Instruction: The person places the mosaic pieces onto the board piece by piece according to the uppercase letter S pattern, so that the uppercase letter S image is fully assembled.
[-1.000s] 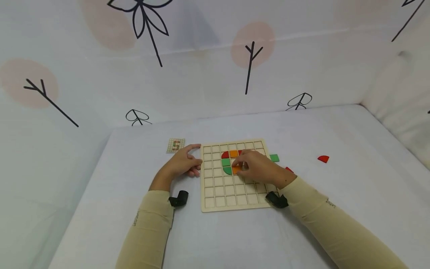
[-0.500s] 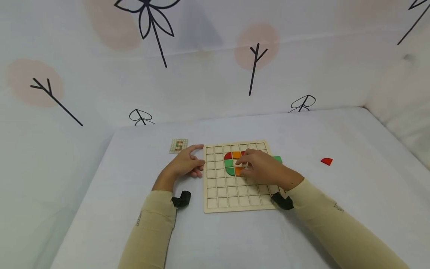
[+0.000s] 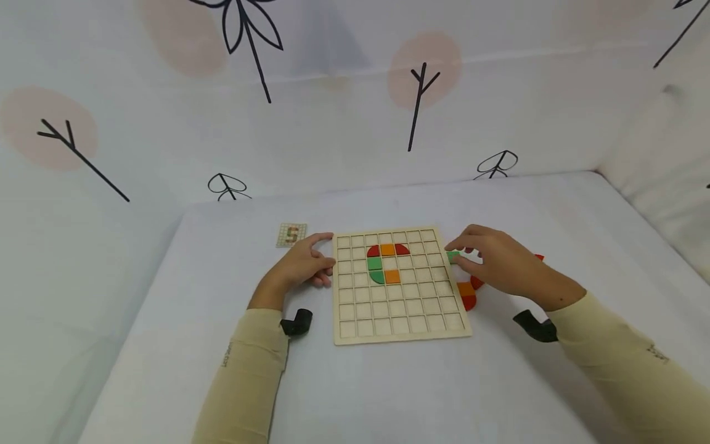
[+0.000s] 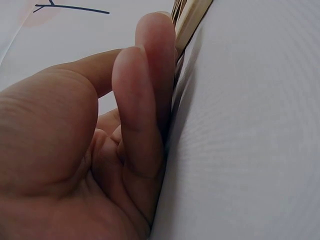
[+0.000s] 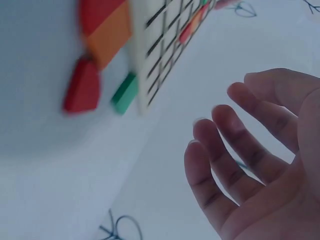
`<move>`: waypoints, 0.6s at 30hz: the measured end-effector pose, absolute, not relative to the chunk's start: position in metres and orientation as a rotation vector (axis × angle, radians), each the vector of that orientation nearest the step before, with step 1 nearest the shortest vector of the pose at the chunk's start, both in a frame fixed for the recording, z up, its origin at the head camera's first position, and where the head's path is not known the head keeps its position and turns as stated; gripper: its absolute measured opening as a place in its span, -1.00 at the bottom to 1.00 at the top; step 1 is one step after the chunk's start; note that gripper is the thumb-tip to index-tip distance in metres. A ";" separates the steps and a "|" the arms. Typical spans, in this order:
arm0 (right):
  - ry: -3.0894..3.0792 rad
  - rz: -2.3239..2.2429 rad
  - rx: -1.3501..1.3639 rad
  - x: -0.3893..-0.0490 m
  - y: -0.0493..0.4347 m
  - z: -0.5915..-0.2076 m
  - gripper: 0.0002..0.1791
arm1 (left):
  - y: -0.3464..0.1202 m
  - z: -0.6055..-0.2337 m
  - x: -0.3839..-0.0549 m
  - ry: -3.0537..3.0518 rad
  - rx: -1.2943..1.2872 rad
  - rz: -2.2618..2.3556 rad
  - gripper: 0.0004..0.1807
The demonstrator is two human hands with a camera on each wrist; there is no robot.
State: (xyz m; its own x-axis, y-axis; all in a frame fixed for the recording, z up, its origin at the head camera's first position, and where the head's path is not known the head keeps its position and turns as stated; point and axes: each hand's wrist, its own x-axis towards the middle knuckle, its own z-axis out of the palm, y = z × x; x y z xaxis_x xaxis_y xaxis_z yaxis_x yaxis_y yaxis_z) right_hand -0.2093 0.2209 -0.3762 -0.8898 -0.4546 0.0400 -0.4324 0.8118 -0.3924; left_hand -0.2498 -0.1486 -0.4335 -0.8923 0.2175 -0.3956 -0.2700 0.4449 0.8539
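Observation:
A pale wooden grid board (image 3: pixel 399 314) lies flat on the white cloth. Set in its cells are a red quarter-round (image 3: pixel 402 249), another red one, orange squares (image 3: pixel 392 276), a green square (image 3: pixel 375 263) and a green quarter-round (image 3: pixel 377 277). My left hand (image 3: pixel 296 268) rests at the board's left edge, index fingertip and thumb against it. Past the right edge, my right hand (image 3: pixel 505 262) hovers with thumb and fingers spread around a loose green square (image 3: pixel 453 256); in the right wrist view that square (image 5: pixel 124 94) is apart from the fingers.
Beside the board's right edge lie a loose orange square (image 3: pixel 466 289) and red pieces (image 3: pixel 469 303). Another red piece (image 3: pixel 539 256) shows partly behind the right hand. A small card (image 3: pixel 291 234) printed with a coloured S-like pattern on a grid lies beyond the left hand.
My right hand has left the orange square in the board and moved right, past the board's edge to the loose green square. The left hand stays at the left edge.

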 end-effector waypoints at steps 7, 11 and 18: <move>2.899 -0.547 -0.620 -0.208 0.248 -0.388 -0.68 | -0.149 -0.433 -0.251 2.240 -0.062 1.458 -0.25; 2.862 -0.531 -0.724 -0.206 0.256 -0.397 -0.67 | -0.149 -0.433 -0.251 2.243 -0.065 1.455 -0.25; 2.803 -0.548 -0.852 -0.200 0.263 -0.408 -0.63 | -0.149 -0.433 -0.250 2.248 -0.051 1.445 -0.25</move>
